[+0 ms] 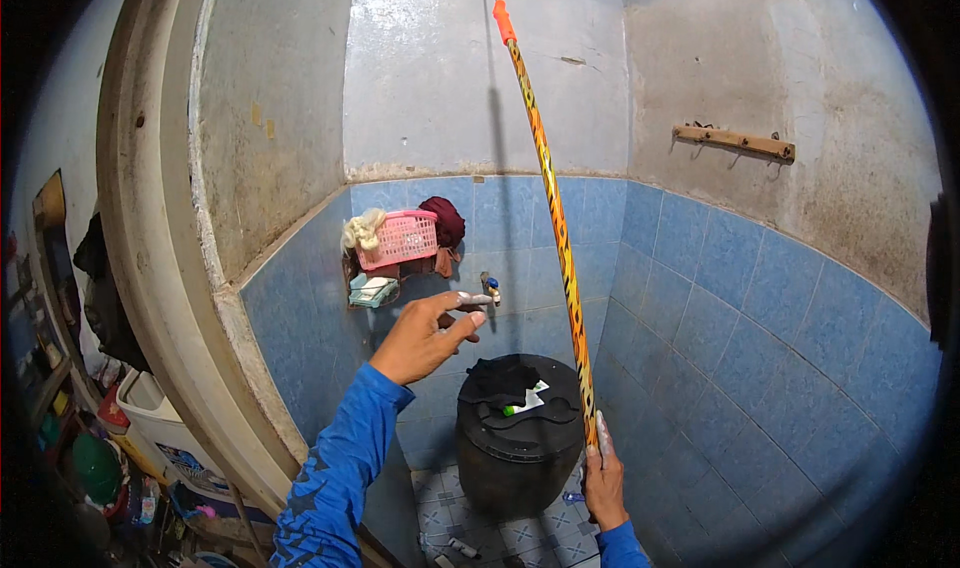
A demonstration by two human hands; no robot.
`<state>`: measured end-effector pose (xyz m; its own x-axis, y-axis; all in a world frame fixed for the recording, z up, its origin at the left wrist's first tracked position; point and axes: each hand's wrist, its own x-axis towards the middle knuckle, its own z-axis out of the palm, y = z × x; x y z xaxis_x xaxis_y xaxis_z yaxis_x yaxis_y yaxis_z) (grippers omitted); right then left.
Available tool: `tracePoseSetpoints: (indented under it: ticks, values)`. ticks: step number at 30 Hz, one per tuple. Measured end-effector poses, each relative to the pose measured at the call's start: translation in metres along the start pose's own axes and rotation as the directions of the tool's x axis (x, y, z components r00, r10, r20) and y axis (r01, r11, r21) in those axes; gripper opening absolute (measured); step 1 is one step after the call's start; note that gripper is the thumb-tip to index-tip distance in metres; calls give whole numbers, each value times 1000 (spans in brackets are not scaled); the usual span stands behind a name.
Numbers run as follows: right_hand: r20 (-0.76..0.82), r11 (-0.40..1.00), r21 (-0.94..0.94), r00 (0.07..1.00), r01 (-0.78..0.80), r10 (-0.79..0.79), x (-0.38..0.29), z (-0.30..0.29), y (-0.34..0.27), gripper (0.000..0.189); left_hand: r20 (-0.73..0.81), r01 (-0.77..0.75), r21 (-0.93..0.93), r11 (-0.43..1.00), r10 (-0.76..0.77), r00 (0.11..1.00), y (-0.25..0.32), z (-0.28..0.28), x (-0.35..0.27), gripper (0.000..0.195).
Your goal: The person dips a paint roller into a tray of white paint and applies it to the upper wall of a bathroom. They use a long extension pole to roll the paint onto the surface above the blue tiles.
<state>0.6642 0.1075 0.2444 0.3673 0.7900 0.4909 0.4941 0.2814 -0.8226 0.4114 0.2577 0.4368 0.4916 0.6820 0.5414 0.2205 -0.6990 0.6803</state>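
Observation:
My right hand (606,482), at the lower right, is closed around the lower part of a long pole (559,230) with a yellow, orange and black pattern. The pole rises upward and leans left, ending in an orange plastic cap (503,21) with a thin metal rod beyond it; what the rod carries is out of frame. My left hand (439,331) is raised with fingers apart and nothing in it, left of the pole and apart from it. Whitish smears mark fingers of both hands. Blue sleeves cover both arms.
Below stands a black lidded barrel (517,448) with a dark cloth and a tube on top. A pink basket (405,239), a soap dish (373,290) and a tap (492,286) are at the back wall. A hook rack (735,142) hangs right; a door frame (161,215) stands left.

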Motion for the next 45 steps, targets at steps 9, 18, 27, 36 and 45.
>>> tracePoseSetpoints:
  ticks: [9,18,27,36,45]
  values:
    - [-57,988,-37,987,148,-150,45,0,-22,49,-121,18,-112,993,-32,992,20,-19,-27,30]
    - [-92,966,-27,962,255,-257,100,-3,-31,49,-262,-202,211,956,255,931,51,-26,-116,24]
    - [-121,962,-43,954,270,-273,153,-9,-35,51,-785,32,567,823,528,325,18,-30,-257,34]
    - [-75,983,27,980,184,-182,150,-8,-44,49,-858,35,454,891,426,288,-8,-36,-238,36]
    - [-48,985,0,984,172,-172,88,-5,-11,49,-837,76,508,858,470,281,-11,-38,-234,36]
